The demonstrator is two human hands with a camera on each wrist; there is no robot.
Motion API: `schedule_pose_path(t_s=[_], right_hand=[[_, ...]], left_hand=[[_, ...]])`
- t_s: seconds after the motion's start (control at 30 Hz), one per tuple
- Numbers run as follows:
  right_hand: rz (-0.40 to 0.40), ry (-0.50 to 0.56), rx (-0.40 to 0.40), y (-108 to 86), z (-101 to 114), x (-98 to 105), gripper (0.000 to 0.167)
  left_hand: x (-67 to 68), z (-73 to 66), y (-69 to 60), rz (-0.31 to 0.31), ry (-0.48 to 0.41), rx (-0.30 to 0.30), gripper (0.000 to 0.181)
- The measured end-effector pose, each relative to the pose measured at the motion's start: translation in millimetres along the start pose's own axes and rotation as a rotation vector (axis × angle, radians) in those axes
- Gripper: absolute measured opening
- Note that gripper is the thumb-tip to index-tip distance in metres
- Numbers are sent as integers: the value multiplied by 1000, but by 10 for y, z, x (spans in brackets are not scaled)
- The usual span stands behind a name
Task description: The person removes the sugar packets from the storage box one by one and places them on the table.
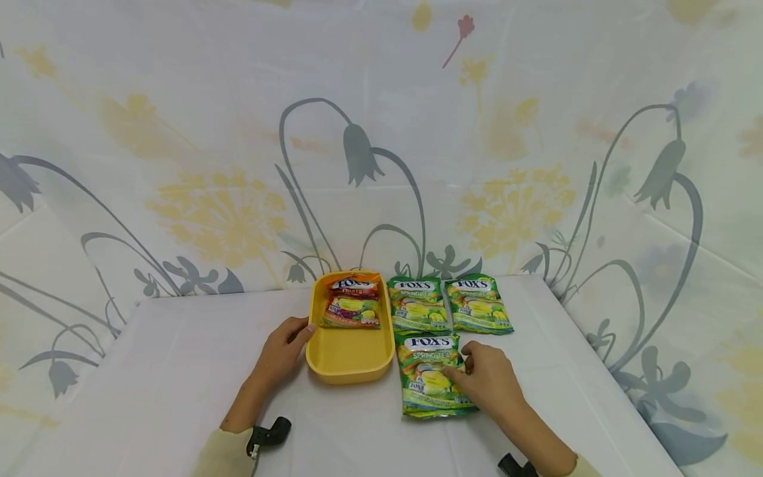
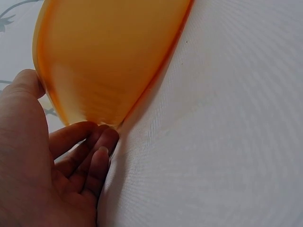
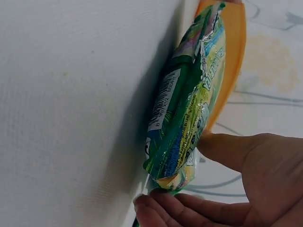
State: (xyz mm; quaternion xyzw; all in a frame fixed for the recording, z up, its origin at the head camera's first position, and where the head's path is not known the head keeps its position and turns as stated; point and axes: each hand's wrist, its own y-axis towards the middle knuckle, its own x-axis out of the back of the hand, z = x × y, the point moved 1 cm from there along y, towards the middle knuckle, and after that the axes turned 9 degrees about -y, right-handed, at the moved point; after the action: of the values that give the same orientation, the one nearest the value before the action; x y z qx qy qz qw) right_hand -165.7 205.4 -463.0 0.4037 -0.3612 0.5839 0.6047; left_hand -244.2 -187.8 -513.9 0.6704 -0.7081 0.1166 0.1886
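My left hand (image 1: 280, 354) holds the left side of a yellow plastic tray (image 1: 352, 379). In the left wrist view the thumb is at the tray's rim and the curled fingers (image 2: 97, 163) touch its outer wall. A red-orange bag of Fox's Fruits candy (image 1: 353, 310) lies in the tray's far half. With thumb and fingers, my right hand (image 1: 491, 377) holds the right edge of a green Fox's Spring Tea candy bag (image 1: 426, 377), right of the tray's near end. The right wrist view shows the thumb on this bag's face (image 3: 182, 113) and the fingers by its edge.
Two more green Spring Tea bags, a left one (image 1: 417, 308) and a right one (image 1: 479, 306), lie side by side behind the held bag. A white cloth covers the table (image 1: 179, 358). Flower-printed sheets (image 1: 381, 218) stand at the back and sides.
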Motion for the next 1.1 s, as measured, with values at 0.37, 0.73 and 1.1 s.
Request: schedule_pose_path(t_s=[0.37, 0.73, 1.1], right_hand=[[-119, -68, 63, 24, 151, 62, 46], [-149, 33, 110, 121, 440, 77, 42], [-170, 163, 151, 267, 636, 26, 48]], left_hand=[[10, 13, 1, -1, 7, 0, 52], [7, -20, -30, -11, 6, -17, 51], [2, -17, -12, -8, -1, -11, 52]])
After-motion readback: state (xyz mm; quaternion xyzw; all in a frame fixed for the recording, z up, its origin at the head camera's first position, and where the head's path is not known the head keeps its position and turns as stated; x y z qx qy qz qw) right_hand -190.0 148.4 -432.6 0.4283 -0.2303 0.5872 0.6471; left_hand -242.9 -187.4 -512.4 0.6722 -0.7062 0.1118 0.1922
